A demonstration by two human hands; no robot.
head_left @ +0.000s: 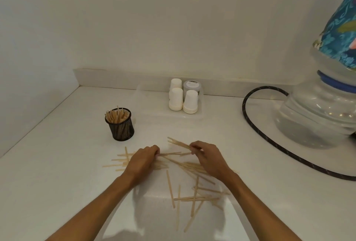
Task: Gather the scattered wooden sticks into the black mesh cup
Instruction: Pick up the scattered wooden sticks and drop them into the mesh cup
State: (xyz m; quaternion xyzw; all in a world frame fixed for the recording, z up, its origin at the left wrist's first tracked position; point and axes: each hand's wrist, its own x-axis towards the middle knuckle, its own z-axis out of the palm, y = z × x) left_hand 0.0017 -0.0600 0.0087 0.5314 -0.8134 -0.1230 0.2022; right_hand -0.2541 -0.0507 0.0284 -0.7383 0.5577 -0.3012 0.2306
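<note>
Several thin wooden sticks (194,198) lie scattered on the white counter in front of me, some crossing each other. The black mesh cup (120,125) stands upright to the back left, with several sticks in it. My left hand (142,161) rests on the left part of the pile, its fingers curled over sticks there. My right hand (209,159) pinches a small bunch of sticks (178,143) that points up and to the left, slightly raised off the counter.
A clear tray (152,106) at the back holds stacks of white paper cups (189,102) and a lidded jar (191,84). A large water bottle (316,113) with a patterned cover stands at the right. A black cable (256,129) curves across the counter there.
</note>
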